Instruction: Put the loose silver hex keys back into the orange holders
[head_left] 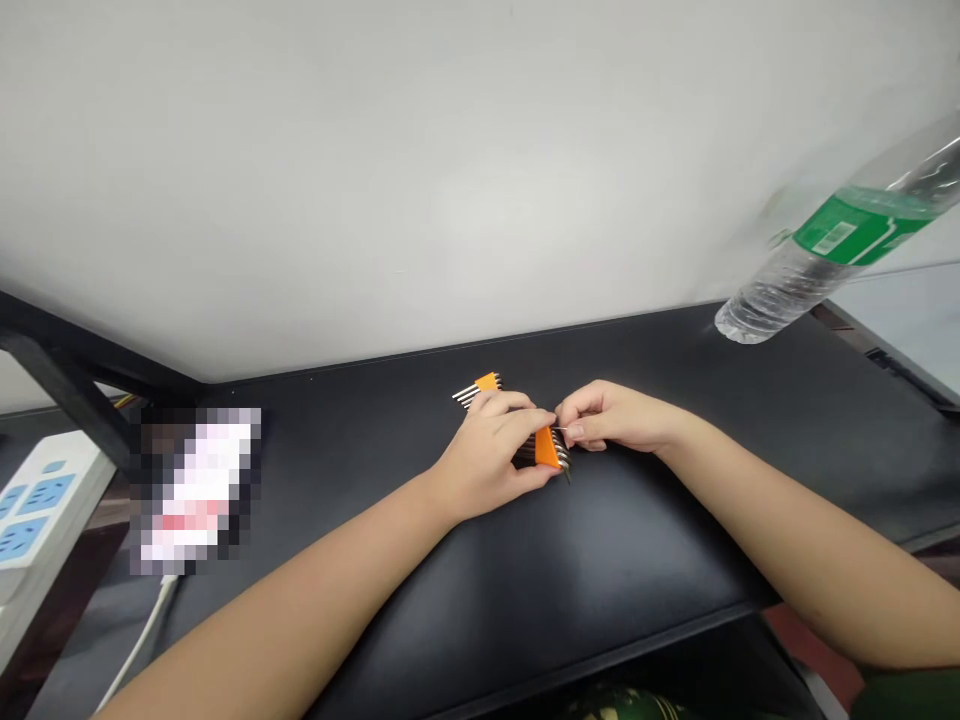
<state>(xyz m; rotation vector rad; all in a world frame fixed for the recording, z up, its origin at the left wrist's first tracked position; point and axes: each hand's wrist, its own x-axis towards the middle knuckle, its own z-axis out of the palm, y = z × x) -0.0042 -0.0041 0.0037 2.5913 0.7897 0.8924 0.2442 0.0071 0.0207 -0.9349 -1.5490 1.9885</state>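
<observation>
A set of thin metal hex keys in an orange holder lies on the black table. My left hand covers the set and grips it, fingers curled over the orange holder, with silver key ends sticking out past the hand at the far side. My right hand meets it from the right, its fingers pinched on one thin key at the holder's near end. Both forearms rest low over the table.
A clear plastic water bottle with a green label stands at the far right by the white wall. A white power strip with blue sockets lies at the left, beside a blurred white object. A white cable runs off the front left.
</observation>
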